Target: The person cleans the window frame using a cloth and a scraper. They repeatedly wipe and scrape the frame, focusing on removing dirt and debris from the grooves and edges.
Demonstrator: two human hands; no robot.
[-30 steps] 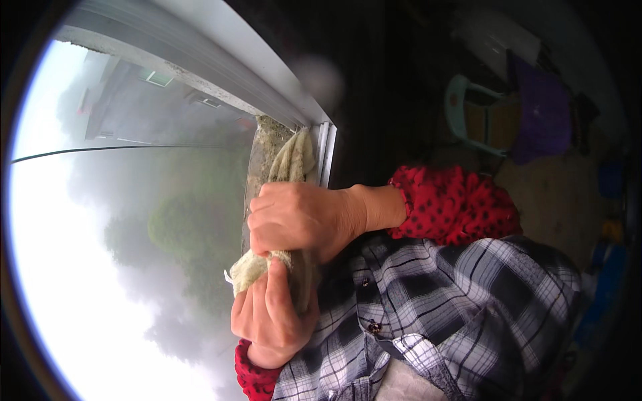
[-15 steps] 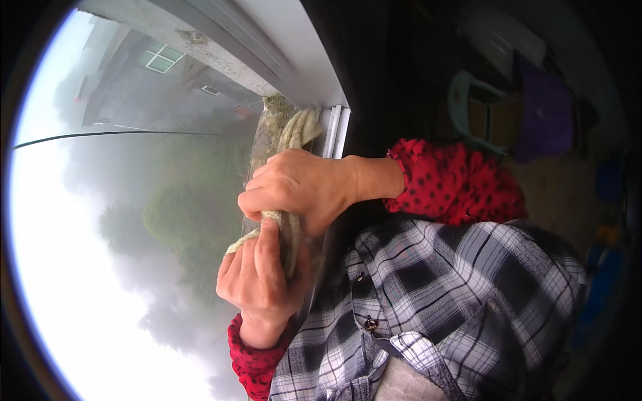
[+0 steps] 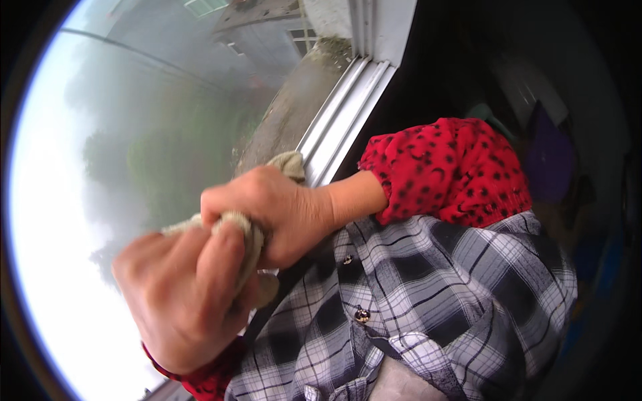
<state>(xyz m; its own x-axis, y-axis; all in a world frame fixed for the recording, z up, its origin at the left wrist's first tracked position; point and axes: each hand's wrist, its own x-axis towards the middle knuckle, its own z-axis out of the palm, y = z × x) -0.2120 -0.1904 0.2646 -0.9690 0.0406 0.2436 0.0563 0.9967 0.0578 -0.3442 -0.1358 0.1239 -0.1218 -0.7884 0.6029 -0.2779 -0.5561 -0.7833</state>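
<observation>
Both my hands grip one pale, yellowish-grey cloth (image 3: 249, 244) that is bunched and twisted between them. My left hand (image 3: 184, 294), lower and closer to me, is closed round one part of it. Pressed close beside it, my right hand (image 3: 271, 207) is closed on the other part. A folded end of the cloth sticks out past the right hand toward the window track (image 3: 344, 120), and another bit hangs below the hands. Much of the cloth is hidden inside my fingers.
Outside the white window frame (image 3: 384, 33) runs a stained concrete ledge (image 3: 287, 110). Beyond it are fog, trees (image 3: 167, 160), a grey building (image 3: 257, 50) and a dark cable. The dim room on the right holds a purple item (image 3: 550, 160).
Both hands have lifted from the ledge with the cloth and moved left, nearer the camera. The view has shifted, so more of the window track shows.
</observation>
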